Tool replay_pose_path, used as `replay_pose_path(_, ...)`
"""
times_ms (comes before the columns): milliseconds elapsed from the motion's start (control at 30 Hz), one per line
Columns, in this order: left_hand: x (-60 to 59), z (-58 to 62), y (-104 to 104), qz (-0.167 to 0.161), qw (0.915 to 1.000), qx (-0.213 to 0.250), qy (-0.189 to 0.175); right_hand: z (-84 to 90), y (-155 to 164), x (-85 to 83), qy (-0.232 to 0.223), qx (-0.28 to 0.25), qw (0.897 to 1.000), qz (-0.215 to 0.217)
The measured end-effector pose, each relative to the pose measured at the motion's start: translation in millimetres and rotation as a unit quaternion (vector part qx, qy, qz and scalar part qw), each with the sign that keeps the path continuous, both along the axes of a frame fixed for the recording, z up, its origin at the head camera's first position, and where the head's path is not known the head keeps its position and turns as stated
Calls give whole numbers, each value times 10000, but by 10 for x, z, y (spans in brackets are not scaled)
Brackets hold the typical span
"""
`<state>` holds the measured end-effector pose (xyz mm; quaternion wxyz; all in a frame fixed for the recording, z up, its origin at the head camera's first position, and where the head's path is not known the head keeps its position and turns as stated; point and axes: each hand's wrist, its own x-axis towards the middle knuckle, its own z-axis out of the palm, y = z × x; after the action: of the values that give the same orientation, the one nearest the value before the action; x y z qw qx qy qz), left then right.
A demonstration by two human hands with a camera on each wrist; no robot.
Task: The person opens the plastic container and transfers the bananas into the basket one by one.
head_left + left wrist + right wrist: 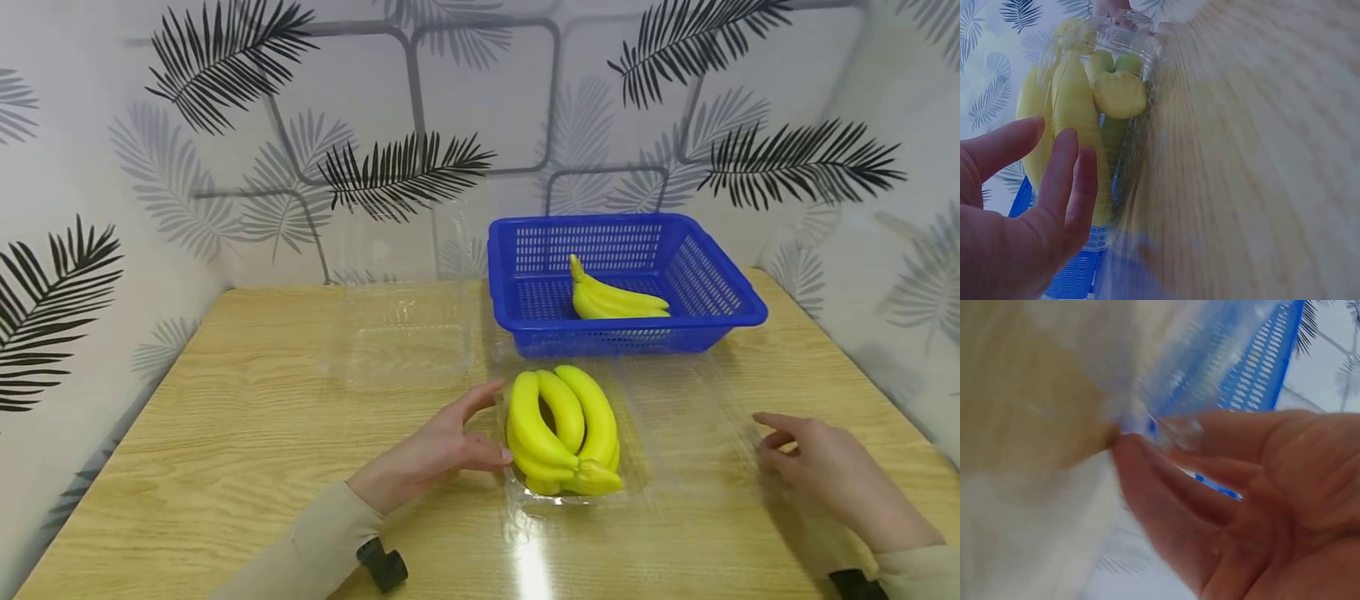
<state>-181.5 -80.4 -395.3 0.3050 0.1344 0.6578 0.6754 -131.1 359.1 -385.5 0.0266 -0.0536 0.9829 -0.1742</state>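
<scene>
Worktop of pale wood is carrying everything. At far left-centre a second clear tray is lying empty, well apart from both hands.

Left hand is resting just left of the banana bunch, fingers straight and slightly spread, tips touching or nearly touching the left edge of the clear clamshell box that is holding the bunch. The bunch is lying to the right of these fingers, long axis running near to far, stem end towards the near side. This hand is the nearer one to the fruit.

Far behind, a blue basket is holding another banana bunch.

Right hand is sitting at the right edge of the box's open lid, well apart from the fruit.

Left wrist view is showing the fingers apart and holding nothing, the clear wall standing between them and the bananas. Right wrist view, blurred, is showing thumb and fingers closing on a thin clear edge, which the head view does not resolve.
</scene>
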Motion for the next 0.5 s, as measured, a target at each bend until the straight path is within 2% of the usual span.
replay_pose_path(267,11,-9,19,202,9994,265,-127,205,-150,-48,61,304,9995,37)
replay_pose_path(500,17,-3,19,229,9993,214,-220,460,-618,-184,748,109,9940,789)
